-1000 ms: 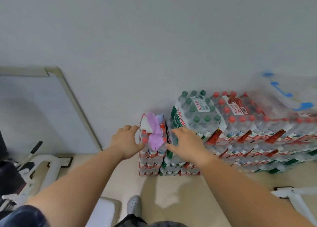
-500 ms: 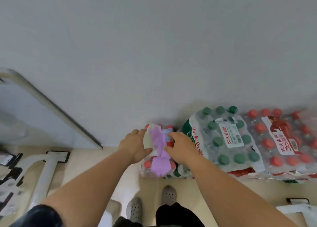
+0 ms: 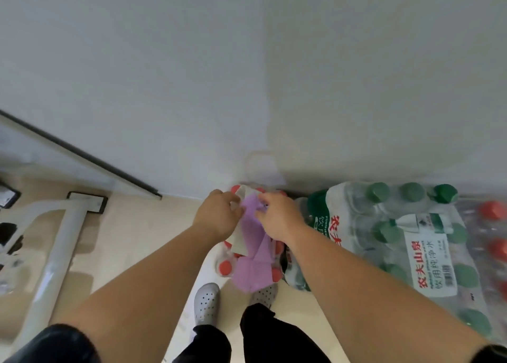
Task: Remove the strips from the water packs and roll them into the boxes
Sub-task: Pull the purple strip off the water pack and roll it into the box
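A purple strip (image 3: 253, 264) with a white backing piece (image 3: 239, 243) lies along the top of a narrow red-capped water pack (image 3: 226, 266) against the wall. My left hand (image 3: 218, 215) pinches the white far end of the strip. My right hand (image 3: 278, 218) pinches the purple part right beside it. Both hands sit over the far end of the pack, close together. The strip's near end hangs over the pack's front edge.
A green-capped water pack (image 3: 397, 242) sits directly right of the narrow pack, with red-capped packs (image 3: 493, 225) beyond it. A white metal stand leg (image 3: 59, 242) lies on the floor at left. My two shoes (image 3: 207, 302) are just in front of the packs. The wall is close ahead.
The view has dropped and closed in on the packs. Both hands moved from the pack's sides onto the strip's far end and now pinch it.
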A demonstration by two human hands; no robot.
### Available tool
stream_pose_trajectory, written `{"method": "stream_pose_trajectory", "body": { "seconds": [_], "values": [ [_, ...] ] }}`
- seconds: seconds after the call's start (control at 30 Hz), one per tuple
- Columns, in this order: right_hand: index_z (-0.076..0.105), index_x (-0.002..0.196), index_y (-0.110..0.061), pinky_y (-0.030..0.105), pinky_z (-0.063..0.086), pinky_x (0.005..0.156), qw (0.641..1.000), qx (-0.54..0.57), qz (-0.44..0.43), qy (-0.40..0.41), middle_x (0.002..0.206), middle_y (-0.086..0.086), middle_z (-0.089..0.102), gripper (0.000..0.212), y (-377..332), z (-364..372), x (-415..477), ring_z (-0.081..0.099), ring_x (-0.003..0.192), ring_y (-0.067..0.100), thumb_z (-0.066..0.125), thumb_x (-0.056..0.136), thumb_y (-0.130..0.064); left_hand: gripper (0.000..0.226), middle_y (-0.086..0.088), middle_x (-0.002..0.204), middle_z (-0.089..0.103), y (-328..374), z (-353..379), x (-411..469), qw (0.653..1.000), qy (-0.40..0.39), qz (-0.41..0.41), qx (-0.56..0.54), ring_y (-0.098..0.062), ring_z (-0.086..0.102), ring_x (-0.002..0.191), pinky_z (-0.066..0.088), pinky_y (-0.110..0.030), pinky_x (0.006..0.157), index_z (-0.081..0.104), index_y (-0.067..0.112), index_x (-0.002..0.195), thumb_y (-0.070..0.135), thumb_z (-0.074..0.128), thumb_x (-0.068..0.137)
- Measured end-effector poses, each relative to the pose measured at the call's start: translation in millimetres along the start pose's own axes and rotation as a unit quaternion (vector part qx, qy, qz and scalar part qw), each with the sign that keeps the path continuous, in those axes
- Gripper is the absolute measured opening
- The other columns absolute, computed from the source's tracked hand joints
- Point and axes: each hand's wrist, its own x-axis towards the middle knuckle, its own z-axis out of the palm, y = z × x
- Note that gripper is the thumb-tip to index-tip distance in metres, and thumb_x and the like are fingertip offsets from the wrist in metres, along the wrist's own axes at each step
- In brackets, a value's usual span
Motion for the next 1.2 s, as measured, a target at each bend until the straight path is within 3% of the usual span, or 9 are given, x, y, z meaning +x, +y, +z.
{"method": "stream_pose_trajectory", "body": {
  "seconds": [0.17,0.33,0.53,0.6,0.67,0.83,1.03,1.13,1.2],
  "values": [
    [0.071,0.113,-0.018,0.042,0.058,0.09,0.999,0.028,0.014,0.036,0.107,0.004,0.074,0.019,0.3,-3.9,-4.6,0.069,0.099,0.024,0.062,0.096,-0.022,0.018,-0.005,0.107,0.054,4.1,0.2,4.2,0.999,0.033,-0.007,-0.004,-0.024,0.061,0.096,0.047,-0.03,0.082,0.075,0.023,0.101,0.036,0.068,0.089],
    [0.074,0.11,-0.022,0.041,0.059,0.085,0.998,0.052,0.02,0.04,0.104,0.002,0.076,0.019,1.3,-9.6,-21.3,0.07,0.092,0.021,0.062,0.096,-0.029,0.007,-0.001,0.102,0.056,9.6,-5.4,-12.6,0.998,0.065,0.016,-0.021,-0.017,0.058,0.087,0.042,-0.026,0.076,0.073,0.024,0.085,0.03,0.073,0.085],
    [0.055,0.138,-0.036,0.044,0.053,0.101,0.997,0.056,-0.004,0.049,0.135,0.002,0.062,0.045,-3.8,-16.0,-48.4,0.059,0.12,0.027,0.061,0.095,-0.032,0.009,0.007,0.084,0.07,22.4,-14.1,-50.4,0.991,0.064,0.063,-0.096,-0.016,0.065,0.08,0.051,-0.028,0.071,0.071,0.023,0.074,0.026,0.076,0.081],
    [0.053,0.14,-0.037,0.038,0.05,0.102,0.997,0.07,-0.018,0.033,0.139,0.001,0.058,0.047,-7.0,-19.1,-64.3,0.057,0.122,0.024,0.062,0.095,-0.028,0.008,0.007,0.077,0.073,22.7,-19.7,-67.6,0.987,0.054,0.093,-0.118,-0.015,0.067,0.076,0.053,-0.027,0.069,0.072,0.022,0.074,0.022,0.076,0.081],
    [0.062,0.133,-0.032,0.028,0.048,0.094,0.994,0.103,-0.034,0.033,0.133,-0.004,0.058,0.038,-11.8,-22.0,-87.3,0.058,0.116,0.016,0.062,0.096,-0.023,0.012,0.007,0.071,0.071,20.8,-26.6,-88.7,0.982,0.044,0.127,-0.132,-0.015,0.066,0.07,0.051,-0.027,0.064,0.071,0.022,0.07,0.018,0.075,0.08],
    [0.075,0.092,-0.026,0.025,0.047,0.063,0.986,0.129,-0.044,0.097,0.079,-0.012,0.065,0.012,-23.9,-18.2,-154.9,0.061,0.075,0.011,0.064,0.095,-0.027,0.017,-0.004,0.068,0.069,12.3,-43.9,-139.4,0.969,0.022,0.152,-0.195,-0.023,0.064,0.063,0.05,-0.031,0.057,0.068,0.018,0.068,0.015,0.076,0.082],
    [0.077,0.088,-0.027,0.036,0.054,0.068,0.953,0.249,-0.062,0.158,0.081,0.001,0.072,0.006,-31.3,-17.2,-232.7,0.066,0.078,0.022,0.073,0.089,-0.024,0.015,-0.02,0.068,0.061,27.4,-63.2,-198.8,0.942,-0.037,0.202,-0.266,-0.016,0.048,0.057,0.039,-0.03,0.054,0.066,0.012,0.071,0.012,0.079,0.079],
    [0.077,0.088,-0.024,0.027,0.052,0.059,0.923,0.33,-0.071,0.183,0.083,0.011,0.073,0.012,-32.2,-23.6,-271.3,0.064,0.07,0.023,0.073,0.09,-0.013,0.013,-0.011,0.064,0.059,41.1,-68.6,-223.5,0.927,-0.078,0.21,-0.301,-0.018,0.048,0.06,0.038,-0.034,0.058,0.067,0.009,0.073,0.006,0.078,0.079],
    [0.077,0.091,-0.021,0.034,0.054,0.063,0.908,0.366,-0.074,0.191,0.084,0.013,0.075,0.011,-29.9,-28.0,-293.2,0.069,0.074,0.03,0.072,0.091,-0.011,0.012,-0.013,0.069,0.06,52.0,-68.8,-238.9,0.917,-0.095,0.227,-0.314,-0.019,0.049,0.062,0.039,-0.036,0.057,0.068,0.011,0.075,0.008,0.079,0.078]
  ]
}}
